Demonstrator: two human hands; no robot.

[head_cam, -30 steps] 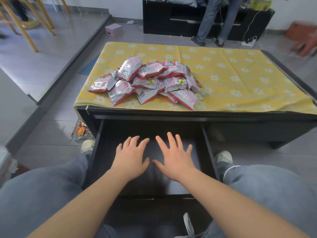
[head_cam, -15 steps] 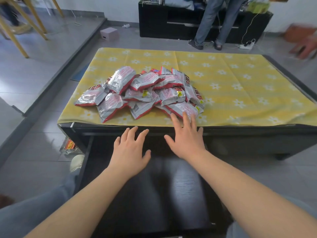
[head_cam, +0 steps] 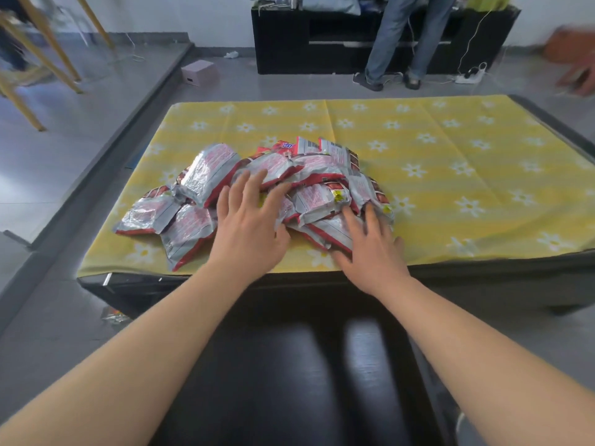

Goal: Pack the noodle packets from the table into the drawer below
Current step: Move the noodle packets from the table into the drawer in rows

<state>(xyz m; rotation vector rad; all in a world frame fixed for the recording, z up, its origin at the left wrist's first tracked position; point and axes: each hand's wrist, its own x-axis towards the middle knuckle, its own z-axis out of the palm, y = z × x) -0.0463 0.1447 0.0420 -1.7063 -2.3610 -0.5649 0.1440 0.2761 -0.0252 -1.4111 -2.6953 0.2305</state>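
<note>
A heap of several silver-and-red noodle packets lies on the yellow flowered tablecloth, near the table's front left. My left hand rests flat on the middle of the heap, fingers spread. My right hand lies with spread fingers on the front right packets. Neither hand has closed around a packet. Below the table's front edge the black drawer stands pulled out between my forearms, with nothing visible inside.
A person in jeans stands by a black cabinet behind the table. Another person's blurred hand is at the far right. A small box sits on the floor, and wooden chair legs stand far left.
Both hands rose from over the open drawer to the table and now lie on the packet heap. The view moved forward and closer to the table.
</note>
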